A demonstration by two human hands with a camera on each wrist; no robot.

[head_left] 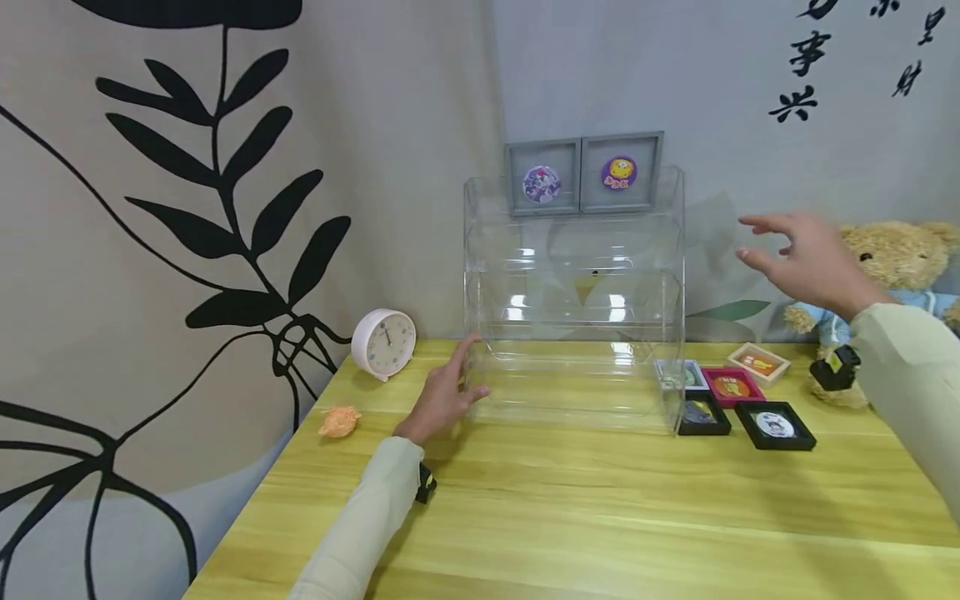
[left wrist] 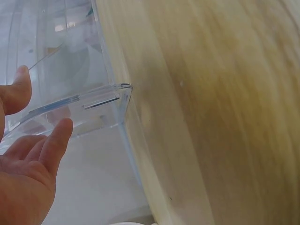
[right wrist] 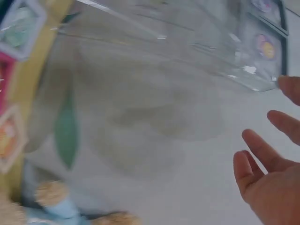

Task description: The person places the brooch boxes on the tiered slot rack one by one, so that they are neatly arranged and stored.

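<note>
A clear stepped display rack (head_left: 573,387) stands on the table. My left hand (head_left: 442,400) is at its left side, thumb in front and straight fingers along the outer side. In the left wrist view, the thumb (left wrist: 18,91) and fingers are spread on either side of the rack's edge (left wrist: 79,101). My right hand (head_left: 817,258) is in the air right of the rack, fingers apart and holding nothing. Two grey square frames, one with a purple anime badge (head_left: 542,184) and one with a yellow cartoon badge (head_left: 619,173), stand side by side on the top tier.
By the rack's right foot lie several small framed badges, among them a black frame (head_left: 775,425), a magenta frame (head_left: 731,387) and a cream frame (head_left: 759,363). A teddy bear (head_left: 892,258) sits behind them. A white clock (head_left: 384,344) and an orange lump (head_left: 340,422) are at left.
</note>
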